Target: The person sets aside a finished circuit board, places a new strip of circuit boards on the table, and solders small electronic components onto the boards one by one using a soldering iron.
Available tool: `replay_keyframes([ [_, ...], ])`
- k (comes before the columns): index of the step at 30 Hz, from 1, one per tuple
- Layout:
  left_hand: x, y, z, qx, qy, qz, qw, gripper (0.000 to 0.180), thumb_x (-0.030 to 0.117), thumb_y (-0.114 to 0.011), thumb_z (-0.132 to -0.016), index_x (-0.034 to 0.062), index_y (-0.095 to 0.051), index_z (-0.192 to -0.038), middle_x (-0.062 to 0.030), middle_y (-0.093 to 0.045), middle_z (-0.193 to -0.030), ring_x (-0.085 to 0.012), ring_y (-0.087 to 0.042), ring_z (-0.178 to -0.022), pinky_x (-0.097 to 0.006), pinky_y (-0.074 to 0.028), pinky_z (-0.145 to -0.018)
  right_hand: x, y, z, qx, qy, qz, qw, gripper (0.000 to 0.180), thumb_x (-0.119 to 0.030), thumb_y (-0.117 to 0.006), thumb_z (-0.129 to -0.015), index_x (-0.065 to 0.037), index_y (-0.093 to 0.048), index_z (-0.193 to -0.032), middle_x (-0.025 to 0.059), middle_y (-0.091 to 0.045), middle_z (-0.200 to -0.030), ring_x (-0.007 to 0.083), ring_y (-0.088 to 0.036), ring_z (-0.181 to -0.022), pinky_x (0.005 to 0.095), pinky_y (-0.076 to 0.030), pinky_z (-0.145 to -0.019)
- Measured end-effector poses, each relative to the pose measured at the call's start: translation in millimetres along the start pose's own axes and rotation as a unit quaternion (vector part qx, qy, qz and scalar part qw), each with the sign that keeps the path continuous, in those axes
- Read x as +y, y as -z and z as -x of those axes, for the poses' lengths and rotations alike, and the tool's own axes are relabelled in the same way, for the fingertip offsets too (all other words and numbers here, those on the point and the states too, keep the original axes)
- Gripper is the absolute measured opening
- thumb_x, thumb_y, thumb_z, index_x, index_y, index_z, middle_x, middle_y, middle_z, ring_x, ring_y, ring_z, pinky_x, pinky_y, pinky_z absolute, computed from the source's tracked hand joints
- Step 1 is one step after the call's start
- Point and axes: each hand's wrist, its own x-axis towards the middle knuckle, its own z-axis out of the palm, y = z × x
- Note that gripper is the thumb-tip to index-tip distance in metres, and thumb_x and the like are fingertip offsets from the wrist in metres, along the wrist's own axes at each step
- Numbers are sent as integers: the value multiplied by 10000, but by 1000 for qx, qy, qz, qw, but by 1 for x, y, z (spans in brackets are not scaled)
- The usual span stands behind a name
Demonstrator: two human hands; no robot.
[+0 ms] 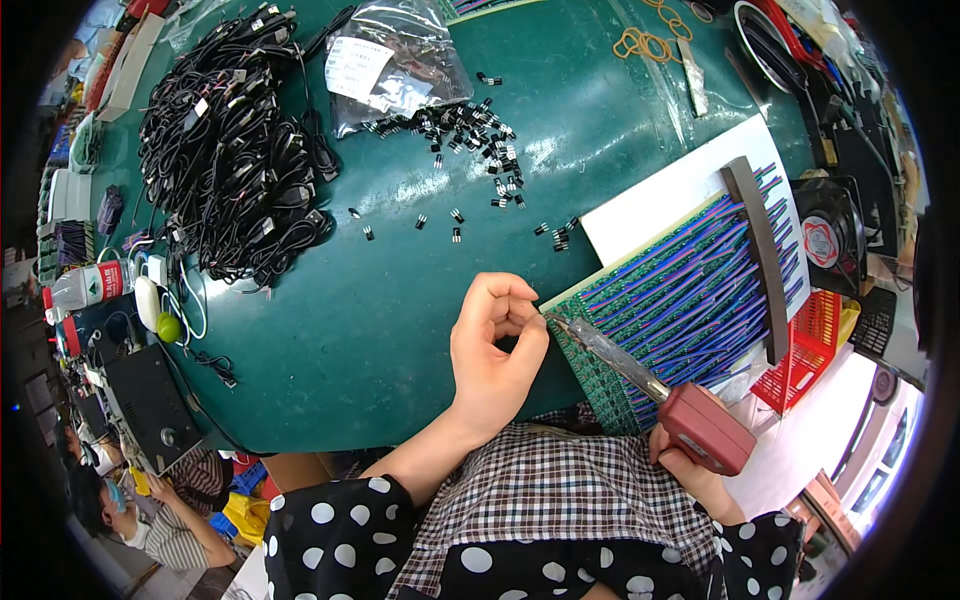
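Head view: right hand (pixel 690 470) grasping red-handled soldering iron (pixel 692 416), tip (pixel 553 317) near the left corner of the wired board (pixel 660 310) at table (pixel 390 340) right; left hand (pixel 495 355) curled beside it, contents indiscernible. Apparent step: soldering; next move calls for steadiness.

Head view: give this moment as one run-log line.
left hand: fingers curled beside circuit board | right hand: holds red-handled tool
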Motion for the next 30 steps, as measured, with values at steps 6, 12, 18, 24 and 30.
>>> replay_keyframes([
  [6, 1, 0, 0, 3, 9, -15, 1000, 238, -97, -538, -820, 30, -487, -1014, -10, -580, -798, -63, -569, -728, -220, -462, -666, 2, 6, 1, -27, 10, 29, 999, 810, -267, -838, -702, 68, -429, -1316, 128, -674, -995, 257, -669, -836, 349, -520, -763],
  [12, 2, -1, -1, 2, 13, -15, 1000, 240, -95, -541, -823, 31, -479, -1017, -9, -577, -787, -64, -569, -727, -221, -464, -671, -2, 4, 9, 2, -27, -60, 998, 738, -264, -820, -711, 21, -477, -1298, 121, -679, -1017, 271, -673, -847, 358, -521, -771],
  [18, 1, 2, 0, -13, 6, -12, 1000, 266, -101, -535, -830, 30, -466, -1051, -15, -574, -797, -68, -567, -739, -221, -466, -678, -5, 7, 2, -28, 2, 50, 998, 690, -270, -812, -699, 17, -524, -1257, 111, -681, -1030, 281, -674, -876, 365, -515, -823],
  [24, 1, 5, 1, -24, -1, 7, 1000, 325, -98, -535, -842, 24, -447, -1130, -19, -570, -815, -73, -567, -755, -222, -471, -681, -3, 3, 1, 11, 11, 30, 999, 708, -275, -813, -709, 46, -509, -1263, 119, -679, -1024, 265, -677, -885, 363, -513, -832],
  [30, 3, 4, 0, -25, 15, 4, 1000, 328, -101, -530, -839, 24, -452, -1132, -16, -569, -797, -67, -568, -727, -213, -465, -671, -2, 1, -1, 1, 3, 11, 1000, 760, -241, -824, -701, 65, -467, -1298, 114, -683, -975, 238, -678, -834, 350, -516, -792],
])
